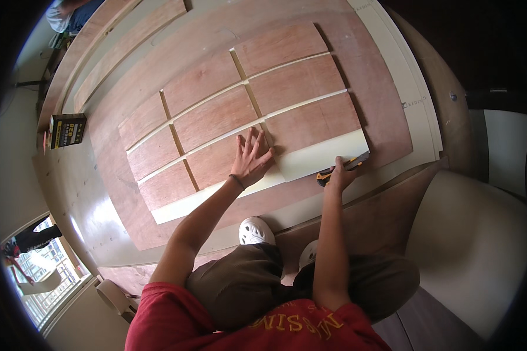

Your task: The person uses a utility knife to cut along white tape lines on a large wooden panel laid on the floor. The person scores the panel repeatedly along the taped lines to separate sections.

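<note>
Several reddish plywood panels (211, 114) lie in a grid, with pale strips showing in the gaps between them. A cream-white band (322, 153) runs along the grid's near edge. My left hand (253, 158) rests with fingers spread on the plywood near the middle gap, at the edge of the white band. In my right hand (338, 175) is a black and orange utility knife (352, 164), held with fingers wrapped round its handle. Its front end points right, close to the near right corner of the white band.
Under the grid lies a larger plywood sheet (386, 117) on a pale board. Long wooden strips (129, 52) and a dark tin (68, 131) lie at the far left. A curved plywood piece (386, 205) stands at the near right. Another person (76, 14) is partly visible at the far left.
</note>
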`<state>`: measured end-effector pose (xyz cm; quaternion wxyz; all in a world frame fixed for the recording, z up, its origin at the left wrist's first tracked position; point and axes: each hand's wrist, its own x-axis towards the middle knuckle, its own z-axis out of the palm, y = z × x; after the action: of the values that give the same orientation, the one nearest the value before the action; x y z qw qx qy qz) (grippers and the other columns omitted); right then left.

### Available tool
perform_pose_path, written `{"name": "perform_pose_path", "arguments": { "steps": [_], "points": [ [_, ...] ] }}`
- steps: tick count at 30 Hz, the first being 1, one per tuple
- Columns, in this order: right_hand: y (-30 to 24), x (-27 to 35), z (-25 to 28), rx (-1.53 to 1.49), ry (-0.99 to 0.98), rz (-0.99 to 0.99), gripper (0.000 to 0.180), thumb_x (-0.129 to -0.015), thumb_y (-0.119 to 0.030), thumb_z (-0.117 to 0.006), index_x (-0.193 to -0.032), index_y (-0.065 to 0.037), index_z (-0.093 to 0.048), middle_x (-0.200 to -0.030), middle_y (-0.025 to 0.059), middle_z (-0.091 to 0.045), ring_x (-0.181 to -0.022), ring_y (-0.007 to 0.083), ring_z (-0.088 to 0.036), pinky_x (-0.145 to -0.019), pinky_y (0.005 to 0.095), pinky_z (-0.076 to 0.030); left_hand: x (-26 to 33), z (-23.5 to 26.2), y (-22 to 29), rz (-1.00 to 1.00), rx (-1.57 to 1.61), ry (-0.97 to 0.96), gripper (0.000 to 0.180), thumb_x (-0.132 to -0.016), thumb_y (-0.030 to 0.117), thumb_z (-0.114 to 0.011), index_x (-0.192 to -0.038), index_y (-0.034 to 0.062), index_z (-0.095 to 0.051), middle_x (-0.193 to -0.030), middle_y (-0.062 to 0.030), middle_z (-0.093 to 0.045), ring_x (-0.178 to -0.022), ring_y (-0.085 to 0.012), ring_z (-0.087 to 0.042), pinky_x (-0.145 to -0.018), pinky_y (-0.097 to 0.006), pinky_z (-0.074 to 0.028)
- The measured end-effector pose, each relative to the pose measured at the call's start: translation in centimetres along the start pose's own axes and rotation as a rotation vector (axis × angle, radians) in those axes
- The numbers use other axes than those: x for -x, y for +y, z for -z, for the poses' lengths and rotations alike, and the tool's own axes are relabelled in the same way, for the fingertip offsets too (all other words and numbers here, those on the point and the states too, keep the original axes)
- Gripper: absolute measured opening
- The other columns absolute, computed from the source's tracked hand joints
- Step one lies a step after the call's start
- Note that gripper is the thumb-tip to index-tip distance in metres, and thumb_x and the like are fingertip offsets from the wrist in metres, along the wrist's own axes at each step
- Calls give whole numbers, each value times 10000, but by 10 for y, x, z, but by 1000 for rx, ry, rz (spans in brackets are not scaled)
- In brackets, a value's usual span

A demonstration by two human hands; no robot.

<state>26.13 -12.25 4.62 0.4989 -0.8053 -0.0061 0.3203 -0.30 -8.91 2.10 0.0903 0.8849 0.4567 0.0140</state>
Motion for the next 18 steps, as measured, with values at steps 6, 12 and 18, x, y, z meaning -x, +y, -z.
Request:
{"name": "perform_pose_path", "arguments": {
  "steps": [6,12,18],
  "points": [
    [-2,-4,7,-231,-63,-38,531,-849,-6,-699,-1321,41,-461,-1096,122,-604,-760,136,-571,-592,285,-498,8,0,-1,-1,65,91,539,-906,484,-624,-1348,203,-497,-1619,-209,-216,-1511,-468,-105,-1153,-711,-120],
    [-7,3,4,-328,31,-98,473,-826,18,-714,-1244,13,-493,-1062,100,-595,-765,132,-576,-597,272,-496,8,5,-4,84,76,51,773,-906,561,-581,-1453,34,-439,-1636,-158,-227,-1532,-354,-142,-1202,-617,-118],
    [-33,23,3,-357,-10,15,366,-801,13,-739,-1107,-11,-538,-1007,88,-618,-720,131,-584,-593,281,-510,10,9,-7,119,138,31,871,-906,536,-586,-1519,-13,-301,-1634,-208,-199,-1531,-354,-146,-1215,-564,-119]
  ]
}}
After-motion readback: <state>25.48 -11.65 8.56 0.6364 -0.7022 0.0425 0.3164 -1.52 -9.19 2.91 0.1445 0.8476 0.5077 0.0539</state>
